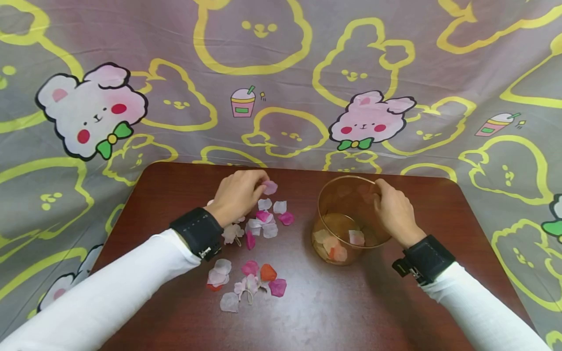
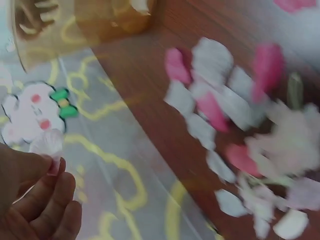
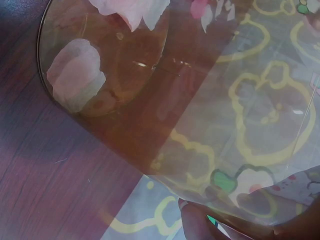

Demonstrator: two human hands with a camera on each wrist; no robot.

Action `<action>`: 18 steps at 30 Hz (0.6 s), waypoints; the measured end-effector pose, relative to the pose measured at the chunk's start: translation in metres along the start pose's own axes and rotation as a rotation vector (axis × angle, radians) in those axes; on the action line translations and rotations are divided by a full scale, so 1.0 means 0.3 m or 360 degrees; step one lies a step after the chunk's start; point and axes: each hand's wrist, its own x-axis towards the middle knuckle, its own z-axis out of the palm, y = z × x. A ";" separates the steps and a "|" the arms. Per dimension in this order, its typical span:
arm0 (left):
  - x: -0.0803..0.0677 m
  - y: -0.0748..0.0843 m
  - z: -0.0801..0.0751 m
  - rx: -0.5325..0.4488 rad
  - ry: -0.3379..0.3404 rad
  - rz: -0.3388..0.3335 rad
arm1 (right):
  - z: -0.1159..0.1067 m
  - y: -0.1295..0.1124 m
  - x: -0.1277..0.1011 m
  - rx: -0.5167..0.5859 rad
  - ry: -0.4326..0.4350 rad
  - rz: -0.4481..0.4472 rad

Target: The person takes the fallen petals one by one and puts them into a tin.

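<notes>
Two hands work over a dark wooden bench (image 1: 333,312). The left hand (image 1: 239,195) has its fingers curled down, and its fingertips (image 2: 47,165) pinch one pale pink petal (image 1: 270,187) at the far edge of a scatter of loose petals (image 1: 263,222); the left wrist view shows that petal (image 2: 46,144) caught between thumb and fingertips. Just beside and below this hand lie white, pink and magenta petals, and a second cluster (image 1: 248,282), with one orange-red petal (image 1: 268,272) among the white and pink, lies nearer the person, below the black wrist strap (image 1: 197,233). The right hand (image 1: 395,209) grips the far right rim of a clear amber cup (image 1: 347,219), fingers curled over the edge; in the right wrist view one fingertip (image 3: 197,222) presses the cup's wall (image 3: 225,125). The cup stands on the bench to the right of the petals, well apart from them, tilted slightly, with a few pale and orange petals (image 1: 335,243) at its bottom. Behind the bench hangs a grey cloth (image 1: 281,73) printed with yellow outlines and pink rabbits.
</notes>
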 end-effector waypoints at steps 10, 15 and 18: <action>0.032 0.210 0.033 -0.0034 0.0034 0.0230 | -0.003 0.000 0.000 -0.0004 -0.0007 -0.0001; 0.027 0.294 0.069 -0.0021 0.0057 0.0404 | 0.000 0.001 0.003 -0.0004 -0.0005 -0.0010; 0.020 0.333 0.096 0.0036 0.0047 0.0554 | 0.001 0.002 0.002 0.0002 -0.0005 -0.0010</action>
